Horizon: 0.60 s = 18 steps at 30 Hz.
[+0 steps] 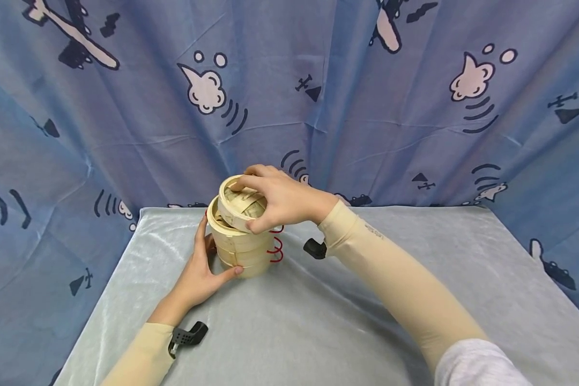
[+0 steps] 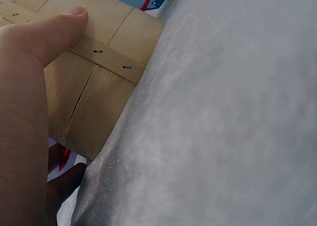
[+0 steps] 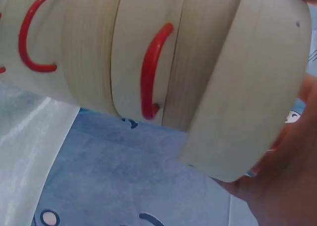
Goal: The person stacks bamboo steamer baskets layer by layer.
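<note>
A stack of round bamboo steamer baskets [image 1: 243,252] stands on the cloth-covered table, with red loop handles [image 1: 276,249] on its side. My left hand [image 1: 200,276] holds the stack from the left, its thumb [image 2: 69,25] pressed against the front wall. On top sits a smaller woven bamboo lid [image 1: 229,212], tilted, its far left side higher than the near right. My right hand [image 1: 287,198] grips this lid by its rim from above. In the right wrist view the lid's pale band [image 3: 247,87] slants against the basket below. The inside of the stack is mostly hidden.
Grey velvety cloth covers the table [image 1: 366,300]. Behind and at both sides hangs a blue curtain [image 1: 318,107] printed with planes and clouds, close to the table's back edge. A black wrist camera mount sits on each sleeved forearm.
</note>
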Each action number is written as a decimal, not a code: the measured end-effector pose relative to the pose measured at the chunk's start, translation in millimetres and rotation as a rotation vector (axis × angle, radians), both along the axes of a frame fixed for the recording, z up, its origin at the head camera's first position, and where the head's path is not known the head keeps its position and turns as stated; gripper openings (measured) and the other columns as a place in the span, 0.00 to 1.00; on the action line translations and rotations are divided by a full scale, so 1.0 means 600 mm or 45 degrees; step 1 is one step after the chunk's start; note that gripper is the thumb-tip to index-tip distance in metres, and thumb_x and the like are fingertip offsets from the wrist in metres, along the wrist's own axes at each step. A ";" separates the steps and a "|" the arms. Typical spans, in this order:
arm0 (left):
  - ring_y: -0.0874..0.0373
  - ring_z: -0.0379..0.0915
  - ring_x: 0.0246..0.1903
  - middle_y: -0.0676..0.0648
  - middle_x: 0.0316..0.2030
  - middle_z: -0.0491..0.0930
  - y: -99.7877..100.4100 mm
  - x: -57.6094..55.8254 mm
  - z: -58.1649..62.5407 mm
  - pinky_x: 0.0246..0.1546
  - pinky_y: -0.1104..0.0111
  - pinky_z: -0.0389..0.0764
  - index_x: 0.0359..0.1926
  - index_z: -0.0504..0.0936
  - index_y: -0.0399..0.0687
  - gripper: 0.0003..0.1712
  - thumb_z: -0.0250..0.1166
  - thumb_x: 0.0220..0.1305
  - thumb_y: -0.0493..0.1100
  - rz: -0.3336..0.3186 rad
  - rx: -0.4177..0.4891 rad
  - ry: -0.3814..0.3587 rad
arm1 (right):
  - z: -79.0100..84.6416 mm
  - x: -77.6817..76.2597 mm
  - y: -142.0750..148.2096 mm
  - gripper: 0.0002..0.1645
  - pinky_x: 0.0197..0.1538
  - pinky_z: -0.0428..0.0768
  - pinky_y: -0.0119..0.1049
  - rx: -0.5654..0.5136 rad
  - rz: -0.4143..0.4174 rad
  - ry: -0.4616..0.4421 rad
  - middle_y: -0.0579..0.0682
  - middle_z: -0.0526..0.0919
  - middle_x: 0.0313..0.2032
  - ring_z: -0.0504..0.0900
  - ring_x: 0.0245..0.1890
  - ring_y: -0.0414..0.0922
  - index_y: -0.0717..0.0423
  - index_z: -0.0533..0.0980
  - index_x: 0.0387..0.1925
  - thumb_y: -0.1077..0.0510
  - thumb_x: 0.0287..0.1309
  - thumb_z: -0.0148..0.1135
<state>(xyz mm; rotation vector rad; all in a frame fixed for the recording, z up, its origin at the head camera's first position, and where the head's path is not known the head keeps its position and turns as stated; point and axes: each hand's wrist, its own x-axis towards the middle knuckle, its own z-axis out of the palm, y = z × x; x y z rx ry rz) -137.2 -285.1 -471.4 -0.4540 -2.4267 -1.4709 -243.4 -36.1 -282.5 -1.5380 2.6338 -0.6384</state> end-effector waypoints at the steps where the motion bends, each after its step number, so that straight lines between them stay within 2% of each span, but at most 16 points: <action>1: 0.50 0.64 0.78 0.44 0.79 0.68 0.000 0.000 0.000 0.78 0.55 0.64 0.88 0.26 0.75 0.86 0.89 0.55 0.43 -0.003 0.002 -0.001 | -0.001 -0.001 -0.003 0.49 0.69 0.72 0.55 -0.003 0.009 -0.002 0.52 0.71 0.70 0.69 0.69 0.53 0.42 0.78 0.72 0.35 0.44 0.70; 5: 0.49 0.63 0.78 0.43 0.79 0.67 -0.001 0.000 -0.004 0.78 0.51 0.64 0.88 0.26 0.75 0.86 0.88 0.56 0.43 -0.007 -0.002 -0.005 | -0.003 -0.005 -0.016 0.49 0.73 0.67 0.56 -0.003 0.058 0.009 0.53 0.70 0.71 0.67 0.71 0.53 0.42 0.78 0.72 0.36 0.44 0.70; 9: 0.49 0.62 0.79 0.44 0.80 0.66 -0.004 -0.002 -0.004 0.79 0.54 0.63 0.88 0.25 0.74 0.86 0.88 0.57 0.43 -0.014 -0.015 -0.003 | 0.000 -0.008 -0.027 0.47 0.76 0.63 0.55 0.016 0.101 0.032 0.53 0.70 0.73 0.64 0.75 0.52 0.41 0.78 0.72 0.38 0.46 0.72; 12: 0.49 0.62 0.79 0.44 0.80 0.66 -0.005 -0.005 -0.002 0.78 0.50 0.63 0.88 0.24 0.74 0.86 0.88 0.56 0.43 -0.016 -0.010 0.006 | 0.003 -0.010 -0.029 0.48 0.78 0.61 0.55 0.022 0.133 0.031 0.55 0.68 0.75 0.62 0.77 0.53 0.41 0.78 0.73 0.40 0.47 0.72; 18: 0.48 0.64 0.78 0.44 0.79 0.67 -0.007 -0.006 -0.003 0.77 0.47 0.65 0.87 0.24 0.75 0.86 0.87 0.57 0.45 -0.011 -0.017 -0.006 | 0.007 -0.015 -0.035 0.50 0.79 0.58 0.52 0.032 0.207 0.031 0.53 0.69 0.73 0.63 0.76 0.52 0.43 0.75 0.74 0.44 0.44 0.71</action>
